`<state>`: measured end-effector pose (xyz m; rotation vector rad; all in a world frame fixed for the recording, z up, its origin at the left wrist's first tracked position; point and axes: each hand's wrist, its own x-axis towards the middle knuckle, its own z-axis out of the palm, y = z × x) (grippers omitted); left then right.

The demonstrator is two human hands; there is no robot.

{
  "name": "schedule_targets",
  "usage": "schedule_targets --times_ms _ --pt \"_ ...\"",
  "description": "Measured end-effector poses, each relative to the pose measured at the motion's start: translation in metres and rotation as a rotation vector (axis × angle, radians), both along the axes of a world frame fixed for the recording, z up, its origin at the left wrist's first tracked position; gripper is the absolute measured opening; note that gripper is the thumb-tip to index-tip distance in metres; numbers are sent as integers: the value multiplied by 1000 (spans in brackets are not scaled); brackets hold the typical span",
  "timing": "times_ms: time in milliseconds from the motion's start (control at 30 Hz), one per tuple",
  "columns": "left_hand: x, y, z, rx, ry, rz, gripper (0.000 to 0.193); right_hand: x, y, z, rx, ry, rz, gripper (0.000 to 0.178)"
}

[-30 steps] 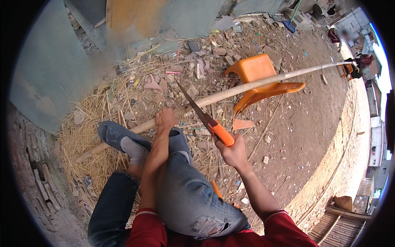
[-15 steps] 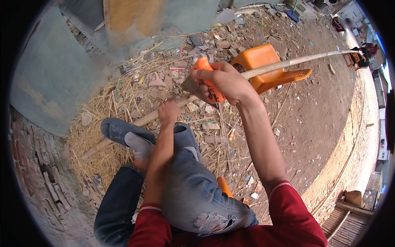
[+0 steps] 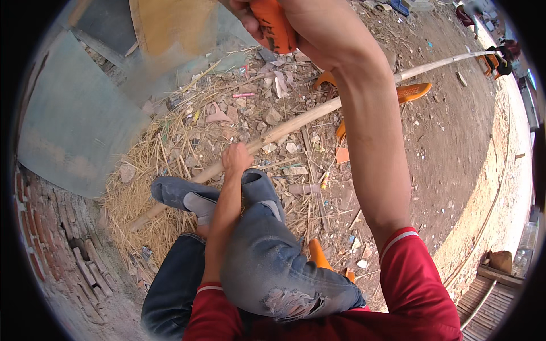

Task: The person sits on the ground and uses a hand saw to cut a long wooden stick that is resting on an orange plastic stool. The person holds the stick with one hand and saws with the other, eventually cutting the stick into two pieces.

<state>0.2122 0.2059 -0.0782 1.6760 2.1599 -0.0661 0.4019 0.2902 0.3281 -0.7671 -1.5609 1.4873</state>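
Bamboo pole (image 3: 301,119) slants across the ground from the straw at lower left to the upper right, its far stretch narrowing toward a distant person in dark clothing (image 3: 508,50).

At the far left stands a worn brick wall (image 3: 62,238), with a curved grey-green sheet (image 3: 79,119) above it. Loose straw (image 3: 136,210) lies beside both, under the pole's near end. Next comes a dark grey shoe (image 3: 170,192) resting across the pole; a second dark shoe (image 3: 259,184) sits just beside it, below a ripped denim leg (image 3: 244,256).

Between the shoes and a small step on the pole's surface, the left hand (image 3: 236,158) is closed around the pole, pressing from above. Whether that step is a cut or a natural joint, I cannot tell. Stones and rubble (image 3: 273,116) spread behind it.

Farther up, at the top edge, the right hand (image 3: 304,17) grips an orange saw handle (image 3: 274,27) with dark marks; the hand is partly out of view, well apart from the left one. The right forearm (image 3: 372,136) hides part of the pole and most of an orange chair (image 3: 414,92). At lower right is a slatted rack (image 3: 489,307).
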Motion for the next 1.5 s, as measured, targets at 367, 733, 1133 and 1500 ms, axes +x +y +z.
schedule_targets --times_ms 367,733,1133,1500 --pt "-24 2 23 84 -125 -154 42 93 -201 -150 -121 -287 -499 30" --pt "-24 -13 13 129 -184 68 52 93 -268 -204 -305 -497 -378 23" --pt "-22 -4 9 6 -86 63 42 92 -279 -178 -337 -592 -318 18" --pt "-17 -11 -3 -16 -62 93 26 87 -290 -163 -325 -687 -314 17"
